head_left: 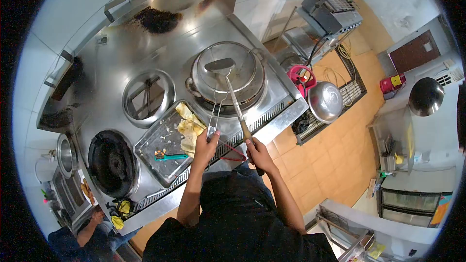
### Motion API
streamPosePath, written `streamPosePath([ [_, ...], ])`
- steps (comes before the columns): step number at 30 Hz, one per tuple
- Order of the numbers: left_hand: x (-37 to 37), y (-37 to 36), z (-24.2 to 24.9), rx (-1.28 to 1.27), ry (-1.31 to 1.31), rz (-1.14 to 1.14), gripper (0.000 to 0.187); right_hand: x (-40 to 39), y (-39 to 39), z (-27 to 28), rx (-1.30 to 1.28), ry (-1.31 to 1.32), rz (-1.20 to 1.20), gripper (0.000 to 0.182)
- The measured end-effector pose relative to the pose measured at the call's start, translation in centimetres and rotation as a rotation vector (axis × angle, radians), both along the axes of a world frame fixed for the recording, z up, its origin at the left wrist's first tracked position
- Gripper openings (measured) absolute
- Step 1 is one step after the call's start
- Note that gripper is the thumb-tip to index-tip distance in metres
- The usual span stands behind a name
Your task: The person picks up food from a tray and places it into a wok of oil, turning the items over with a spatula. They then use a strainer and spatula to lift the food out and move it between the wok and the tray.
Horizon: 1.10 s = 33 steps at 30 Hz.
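My left hand [206, 146] is closed around the wire handle of a round mesh strainer [213, 75]. The strainer lies over a two-handled wok [193, 87] on the stove; the wok's contents are hard to make out. In my right hand [258, 154] is the wooden handle of a metal wok spatula [221, 64]. Its flat blade rests on or just above the mesh. Left of my left hand sits a metal tray [150, 138], holding pale yellow crumpled pieces [190, 128], white crumbs and a teal-handled tool [171, 157].
The steel stove [194, 39] has an open burner ring [148, 98] and a blackened pan [114, 165]. A pink basket [302, 78] and metal bowl [325, 102] stand to the right. At lower left, another person's arm [87, 228] shows beside a counter.
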<state>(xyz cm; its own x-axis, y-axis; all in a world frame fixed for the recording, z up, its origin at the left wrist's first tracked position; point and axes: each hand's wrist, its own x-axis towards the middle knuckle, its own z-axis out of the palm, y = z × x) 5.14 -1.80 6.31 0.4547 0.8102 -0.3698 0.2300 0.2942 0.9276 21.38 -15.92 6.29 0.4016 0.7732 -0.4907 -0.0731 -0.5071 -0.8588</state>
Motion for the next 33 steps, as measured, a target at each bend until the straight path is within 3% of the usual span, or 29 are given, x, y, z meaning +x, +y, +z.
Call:
streamPosePath([
  [3, -0.2, -0.1, -0.3, 0.062, -0.056, 0.016, 0.019, -0.2, -0.1, -1.4, 0.041, 0.069, -0.015, 0.034],
  [6, -0.2, -0.2, 0.8, -0.152, -0.007, 0.005, 0.02, -0.7, -0.1, -3.0, 0.078, 0.078, -0.042, 0.027],
  [8, -0.1, -0.1, -0.5, -0.014, -0.015, -0.027, 0.022, -0.8, -0.1, -3.3, 0.076, 0.074, -0.057, 0.026],
  [12, 0.1, 0.2, -0.7, -0.065, 0.063, -0.078, 0.028, -1.1, 0.5, -0.2, 0.08, 0.227, -0.136, 0.026],
  [14, 0.3, 0.2, -3.0, 0.206, 0.138, -0.05, 0.031, -1.1, 0.4, -0.2, 0.083, 0.209, -0.176, 0.026],
  [17, 0.4, 0.6, -1.5, 0.285, 0.117, -0.046, 0.034, -0.4, 0.1, 0.5, 0.139, 0.209, -0.207, 0.026],
  [22, 0.3, 1.9, 0.2, 0.31, 0.21, -0.018, 0.032, 0.3, -0.5, 1.0, 0.167, 0.258, -0.215, 0.027],
  [23, -0.1, 2.6, -2.2, 0.325, 0.248, -0.017, 0.031, 0.1, -0.7, 1.0, 0.18, 0.274, -0.218, 0.027],
  [33, -2.3, 2.8, -2.0, 0.338, 0.147, 0.152, 0.027, -1.8, -1.4, -0.3, 0.183, 0.394, -0.291, 0.027],
])
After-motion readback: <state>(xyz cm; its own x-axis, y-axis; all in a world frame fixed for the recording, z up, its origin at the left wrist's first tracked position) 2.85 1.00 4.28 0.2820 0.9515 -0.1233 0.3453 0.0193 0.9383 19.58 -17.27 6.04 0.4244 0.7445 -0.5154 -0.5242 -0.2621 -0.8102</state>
